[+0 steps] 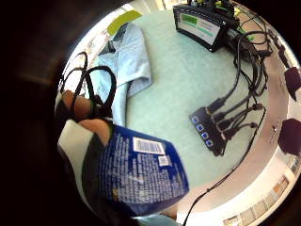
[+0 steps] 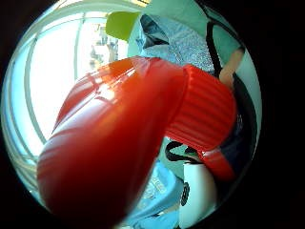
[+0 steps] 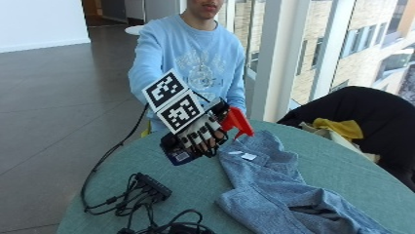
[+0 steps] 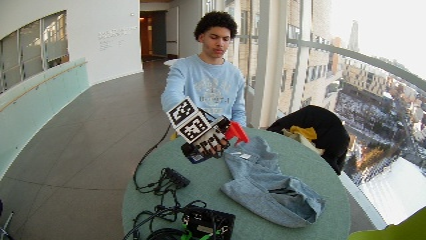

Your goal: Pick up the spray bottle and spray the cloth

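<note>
My gloved right hand [image 3: 201,132] grips a spray bottle above the round green table [image 3: 195,180]. The bottle has a dark blue labelled body [image 3: 176,151] and a red trigger head [image 3: 236,122], and it is lifted off the table. Its red nozzle points toward the cloth [image 3: 285,190], a grey-blue shirt lying crumpled beside and below the hand. The red spray head [image 2: 124,143] fills the thumb side palm view. The blue label with a barcode [image 1: 141,174] sits close in the little finger side palm view, with the shirt [image 1: 127,66] on the table beyond it.
A black hub [image 3: 152,185] with several cables [image 3: 110,202] lies on the table near the hand. A black box [image 4: 208,222] stands at the table's near edge. A dark chair with a yellow cloth [image 3: 363,122] stands beside the table.
</note>
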